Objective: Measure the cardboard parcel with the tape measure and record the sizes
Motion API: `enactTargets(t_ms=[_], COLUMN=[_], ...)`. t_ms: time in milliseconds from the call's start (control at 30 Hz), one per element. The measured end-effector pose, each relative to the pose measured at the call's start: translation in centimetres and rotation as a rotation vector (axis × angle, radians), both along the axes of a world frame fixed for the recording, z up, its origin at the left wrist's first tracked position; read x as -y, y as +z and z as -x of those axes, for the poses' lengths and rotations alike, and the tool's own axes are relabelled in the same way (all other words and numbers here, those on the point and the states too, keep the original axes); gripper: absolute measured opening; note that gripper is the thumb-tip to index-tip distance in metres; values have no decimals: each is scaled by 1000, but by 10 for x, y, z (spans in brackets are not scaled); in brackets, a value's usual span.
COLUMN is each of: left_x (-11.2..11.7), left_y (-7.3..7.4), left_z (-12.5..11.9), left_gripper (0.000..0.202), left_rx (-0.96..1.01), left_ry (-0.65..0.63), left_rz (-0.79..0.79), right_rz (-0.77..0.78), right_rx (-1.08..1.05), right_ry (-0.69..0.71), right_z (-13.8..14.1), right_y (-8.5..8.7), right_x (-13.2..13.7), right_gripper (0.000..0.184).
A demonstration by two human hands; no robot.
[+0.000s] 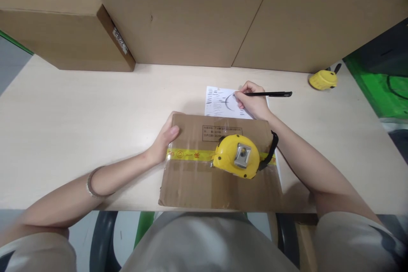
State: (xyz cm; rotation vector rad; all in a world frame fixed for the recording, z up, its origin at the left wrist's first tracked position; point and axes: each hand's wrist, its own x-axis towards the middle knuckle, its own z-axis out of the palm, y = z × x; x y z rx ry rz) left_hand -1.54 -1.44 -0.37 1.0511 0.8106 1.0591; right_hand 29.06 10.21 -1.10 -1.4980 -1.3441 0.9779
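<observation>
My right hand (pixel 254 101) grips a black pen (pixel 270 94), its tip end over a white sheet of paper (pixel 213 108) covered with handwritten marks. With thumb on top, my left hand (pixel 165 138) clasps the left edge of a brown cardboard box (pixel 188 187); its other fingers are hidden behind the box. Yellow tape with red print (pixel 204 155) runs across the box. On top of it rests a yellow tape measure (pixel 229 153) with a metal clip and a black wrist strap. The near part of the paper is hidden by the box.
Large cardboard boxes (pixel 191 21) stand along the back of the pale table (pixel 79 114). A smaller box (pixel 73 42) is at the back left. Another yellow tape measure (pixel 323 80) lies at the back right. Chair armrests (pixel 103 238) flank my body.
</observation>
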Motion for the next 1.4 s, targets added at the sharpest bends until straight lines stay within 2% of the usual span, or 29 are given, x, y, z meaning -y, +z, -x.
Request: enactTargets(t_ms=[267,500,667,733,900,1067,1200,1400], left_x=[0,0,-1,-1,-1,-2,-1,-1], left_y=[-2,-1,0,0,0,-2,0,2], left_z=[1,1,1,0,0,1,1,1], left_gripper=[54,54,55,54,52,55,54,54], left_rx=[15,2,0,1,-1,4,-5,-16], left_ry=[-19,-21,-19,-17,-10,-31,-18,-10], left_rz=[-5,-19,-28,-28,-15,4,-4,5], right_rz=[75,28,1,-1,47,4,38,19], right_rx=[1,-52,-41,-25,23,13,41,40], right_ry=[218,56,-3,19,175,108,203,185], right_z=[-7,-4,-1,-1,-4,-4,-4,-5], right_y=[7,-4,-7,-6,-1,-2,-2,-1], right_x=[1,-4,-4,-2,0,-1,0,0], right_gripper=[30,30,29,28,31,34,37,34])
